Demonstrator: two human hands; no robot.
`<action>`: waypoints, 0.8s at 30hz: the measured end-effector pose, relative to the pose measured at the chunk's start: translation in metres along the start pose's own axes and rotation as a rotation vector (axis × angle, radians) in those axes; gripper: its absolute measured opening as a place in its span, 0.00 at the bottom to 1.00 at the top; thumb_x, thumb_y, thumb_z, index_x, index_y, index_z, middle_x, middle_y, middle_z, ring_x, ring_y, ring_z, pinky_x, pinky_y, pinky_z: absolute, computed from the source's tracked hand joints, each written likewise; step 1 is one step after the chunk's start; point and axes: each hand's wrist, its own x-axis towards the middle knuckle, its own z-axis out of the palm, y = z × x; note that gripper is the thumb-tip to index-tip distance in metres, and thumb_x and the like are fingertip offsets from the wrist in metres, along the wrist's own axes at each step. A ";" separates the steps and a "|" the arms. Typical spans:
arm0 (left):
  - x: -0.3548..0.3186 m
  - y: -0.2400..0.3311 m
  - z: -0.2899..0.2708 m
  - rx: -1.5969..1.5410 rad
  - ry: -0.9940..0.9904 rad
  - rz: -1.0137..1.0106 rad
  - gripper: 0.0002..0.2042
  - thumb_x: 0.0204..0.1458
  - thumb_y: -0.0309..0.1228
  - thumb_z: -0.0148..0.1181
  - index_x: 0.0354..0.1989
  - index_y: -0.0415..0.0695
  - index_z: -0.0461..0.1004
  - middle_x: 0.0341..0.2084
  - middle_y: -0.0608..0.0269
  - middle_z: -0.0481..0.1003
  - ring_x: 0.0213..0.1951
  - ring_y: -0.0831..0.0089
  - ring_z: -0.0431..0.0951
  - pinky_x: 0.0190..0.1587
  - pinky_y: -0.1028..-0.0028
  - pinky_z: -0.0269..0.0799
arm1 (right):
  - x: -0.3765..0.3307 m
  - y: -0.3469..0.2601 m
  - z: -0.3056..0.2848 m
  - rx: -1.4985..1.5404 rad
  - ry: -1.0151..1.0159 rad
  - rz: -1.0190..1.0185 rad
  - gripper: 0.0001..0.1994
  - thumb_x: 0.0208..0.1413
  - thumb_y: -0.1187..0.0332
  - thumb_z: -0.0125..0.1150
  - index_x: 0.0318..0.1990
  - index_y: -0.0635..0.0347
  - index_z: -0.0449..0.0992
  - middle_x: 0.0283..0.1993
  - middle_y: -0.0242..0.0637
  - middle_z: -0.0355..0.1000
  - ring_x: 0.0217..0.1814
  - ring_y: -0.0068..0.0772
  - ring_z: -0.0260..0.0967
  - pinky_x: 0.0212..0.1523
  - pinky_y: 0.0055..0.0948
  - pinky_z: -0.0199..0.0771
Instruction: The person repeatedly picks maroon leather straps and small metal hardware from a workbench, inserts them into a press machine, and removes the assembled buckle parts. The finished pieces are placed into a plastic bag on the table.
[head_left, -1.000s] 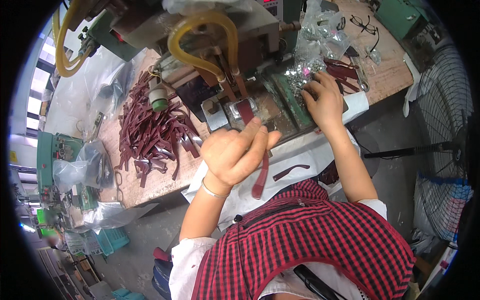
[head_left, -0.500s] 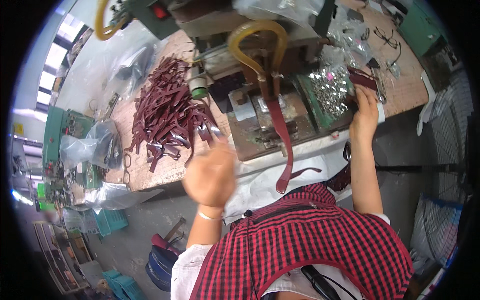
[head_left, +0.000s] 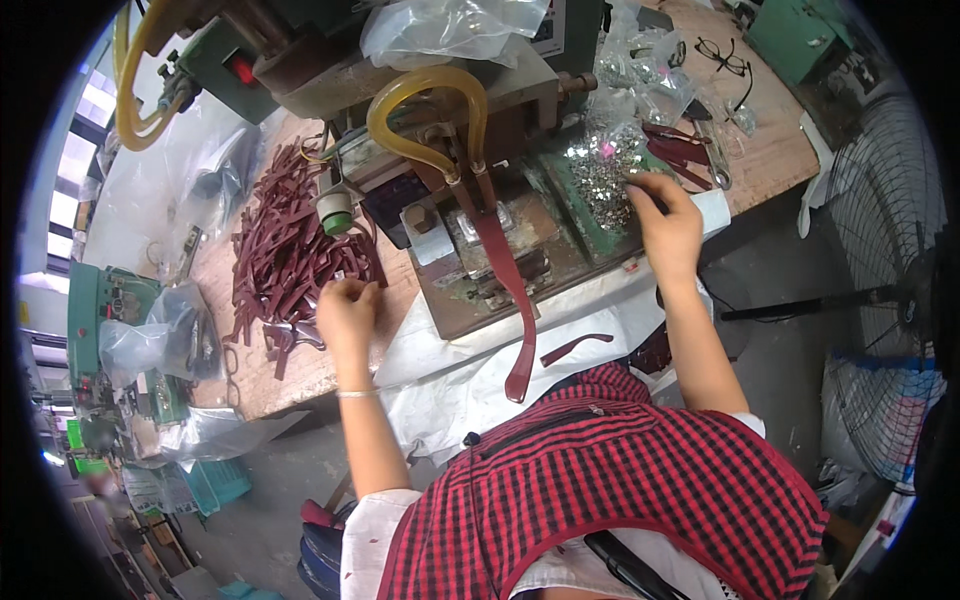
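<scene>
My left hand (head_left: 347, 318) is at the near right edge of a big heap of dark red glasses temples (head_left: 280, 230), its fingers curled together; what they hold, if anything, is hidden. My right hand (head_left: 668, 232) pinches with thumb and forefinger at a pile of small shiny metal parts (head_left: 605, 185) in a green tray; anything between the fingertips is too small to name. Between my hands, a dark red temple (head_left: 512, 290) sticks out of the press (head_left: 475, 250) toward me. Another temple (head_left: 577, 348) lies on the white cloth (head_left: 430, 400) before my apron.
Several dark red temples (head_left: 680, 155) lie right of the metal parts. A yellow hose (head_left: 428, 85) loops over the press. Farther right are black glasses frames (head_left: 725, 60) and a standing fan (head_left: 880, 300). Plastic bags (head_left: 165, 335) and a green machine (head_left: 95, 310) stand on the left.
My left hand has moved forward and left to the heap. My right hand has left the dark red temples on the right and come over to the metal parts. The whole view has shifted.
</scene>
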 end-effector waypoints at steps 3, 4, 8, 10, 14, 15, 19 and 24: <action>0.000 -0.005 -0.021 -0.287 0.056 0.018 0.09 0.48 0.30 0.75 0.29 0.36 0.83 0.23 0.56 0.78 0.26 0.67 0.76 0.33 0.70 0.71 | -0.007 -0.016 -0.013 0.159 -0.144 0.062 0.08 0.59 0.76 0.65 0.44 0.63 0.84 0.42 0.33 0.82 0.44 0.22 0.77 0.49 0.23 0.75; 0.002 -0.005 -0.026 -0.435 0.022 -0.098 0.10 0.51 0.28 0.74 0.27 0.34 0.81 0.22 0.64 0.78 0.24 0.78 0.72 0.30 0.75 0.67 | -0.009 -0.032 -0.012 0.205 -0.204 0.065 0.08 0.59 0.77 0.64 0.44 0.63 0.84 0.42 0.33 0.82 0.45 0.22 0.78 0.50 0.23 0.75; 0.024 0.024 -0.045 -0.718 -0.117 -0.163 0.08 0.53 0.27 0.73 0.28 0.35 0.83 0.22 0.73 0.77 0.25 0.87 0.67 0.29 0.81 0.61 | 0.001 -0.097 0.020 0.202 -0.434 -0.229 0.07 0.58 0.76 0.63 0.42 0.64 0.83 0.42 0.36 0.83 0.46 0.27 0.80 0.51 0.27 0.76; 0.026 0.017 -0.030 -0.824 -0.039 -0.153 0.08 0.54 0.28 0.73 0.29 0.35 0.83 0.23 0.72 0.78 0.26 0.86 0.68 0.31 0.81 0.62 | 0.004 -0.111 0.047 0.242 -0.448 -0.168 0.08 0.57 0.75 0.64 0.43 0.65 0.80 0.41 0.41 0.82 0.46 0.32 0.81 0.49 0.29 0.77; -0.005 0.011 -0.005 -1.078 0.063 -0.211 0.05 0.56 0.26 0.71 0.33 0.39 0.81 0.24 0.73 0.76 0.23 0.87 0.66 0.26 0.82 0.57 | -0.016 -0.102 0.074 0.394 -0.400 -0.098 0.11 0.56 0.77 0.64 0.46 0.67 0.77 0.40 0.40 0.81 0.43 0.28 0.81 0.47 0.28 0.77; -0.009 0.020 -0.008 -1.098 0.100 -0.188 0.05 0.57 0.25 0.70 0.35 0.41 0.79 0.23 0.74 0.75 0.21 0.88 0.63 0.24 0.83 0.52 | -0.017 -0.105 0.073 0.429 -0.380 -0.067 0.11 0.56 0.77 0.64 0.46 0.68 0.77 0.40 0.39 0.81 0.43 0.27 0.81 0.47 0.27 0.77; -0.016 0.073 -0.047 -1.138 0.220 0.112 0.03 0.62 0.18 0.59 0.42 0.34 0.75 0.41 0.51 0.82 0.31 0.76 0.81 0.38 0.79 0.79 | -0.017 -0.106 0.073 0.557 -0.365 -0.025 0.14 0.56 0.78 0.64 0.50 0.68 0.74 0.38 0.38 0.81 0.42 0.24 0.79 0.45 0.24 0.76; -0.045 0.126 -0.082 -0.977 0.404 0.642 0.04 0.59 0.18 0.62 0.41 0.32 0.78 0.39 0.46 0.83 0.37 0.63 0.84 0.37 0.72 0.81 | -0.019 -0.130 0.071 0.559 -0.511 0.161 0.19 0.58 0.79 0.64 0.57 0.68 0.70 0.44 0.34 0.79 0.44 0.19 0.74 0.48 0.21 0.73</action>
